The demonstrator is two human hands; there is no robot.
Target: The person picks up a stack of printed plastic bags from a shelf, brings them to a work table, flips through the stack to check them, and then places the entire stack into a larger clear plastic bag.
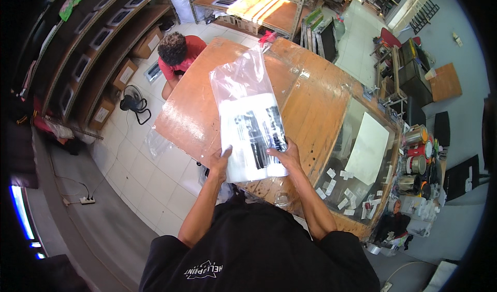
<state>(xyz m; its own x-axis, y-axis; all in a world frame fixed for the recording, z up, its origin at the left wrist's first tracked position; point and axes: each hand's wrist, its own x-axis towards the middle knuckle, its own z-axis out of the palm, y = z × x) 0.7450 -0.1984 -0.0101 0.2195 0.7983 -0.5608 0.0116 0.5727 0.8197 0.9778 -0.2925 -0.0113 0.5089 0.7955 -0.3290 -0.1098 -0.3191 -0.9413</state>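
Observation:
Both hands grip a clear plastic bag (239, 78) by its near part, over the front of the wooden table (189, 105). Inside lies a folded white garment with a dark print (253, 136), flat and rectangular. The bag's far end is unfilled, wrinkled and see-through. My left hand (220, 160) clasps the left edge, thumb on top. Opposite it, my right hand (286, 156) holds the right edge, its thumb lying over the print. The fingers under the bag are hidden.
A glass pane (331, 160) on the right bears a white sheet (367, 147) and several small labels. Paint cans (415, 149) stand beyond it. A person in red (178, 59) sits beyond the table's left edge, near a black fan (134, 103) and shelves (88, 48).

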